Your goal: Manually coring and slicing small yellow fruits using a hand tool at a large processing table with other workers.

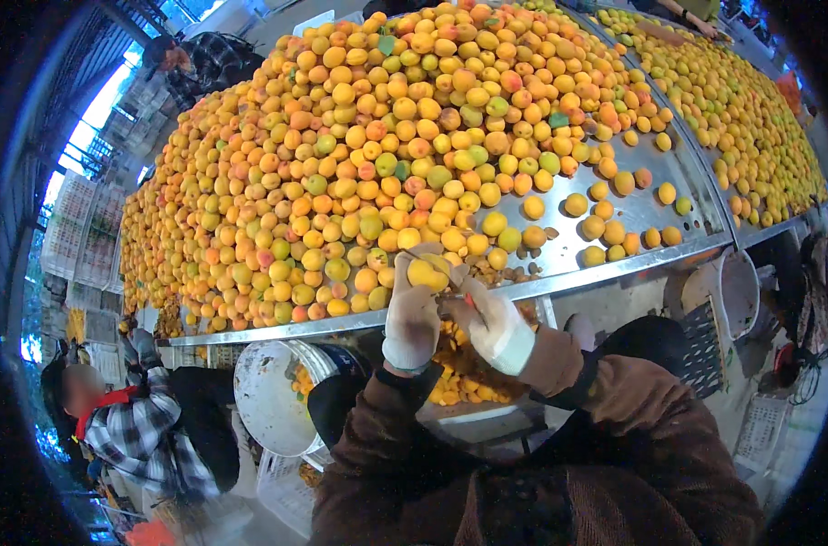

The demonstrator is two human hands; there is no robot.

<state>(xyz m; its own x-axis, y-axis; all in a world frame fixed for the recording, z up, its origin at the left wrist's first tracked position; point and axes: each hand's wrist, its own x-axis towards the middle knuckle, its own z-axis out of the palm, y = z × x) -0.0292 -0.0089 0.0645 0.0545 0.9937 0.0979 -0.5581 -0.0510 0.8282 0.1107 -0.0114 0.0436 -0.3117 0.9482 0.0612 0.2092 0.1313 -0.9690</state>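
My left hand [412,318], in a stained white glove, is closed around an apricot [427,274] just above the front edge of a metal table [559,223]. Close beside it, my gloved right hand [491,320] has its fingers bent together near the fruit. A small red bit shows at its fingers, but what it grips is too small to tell. A big heap of yellow-orange apricots [341,164] covers most of the table. Below my hands, split apricot pieces [464,378] lie in a container, partly hidden by my forearms.
A white bucket [264,400] with some apricot pieces stands at my left. Another bucket [740,296] and a dark perforated crate [702,350] are at the right. A person in a checked shirt [150,437] sits at the left. A second fruit-covered table [741,118] adjoins at the right.
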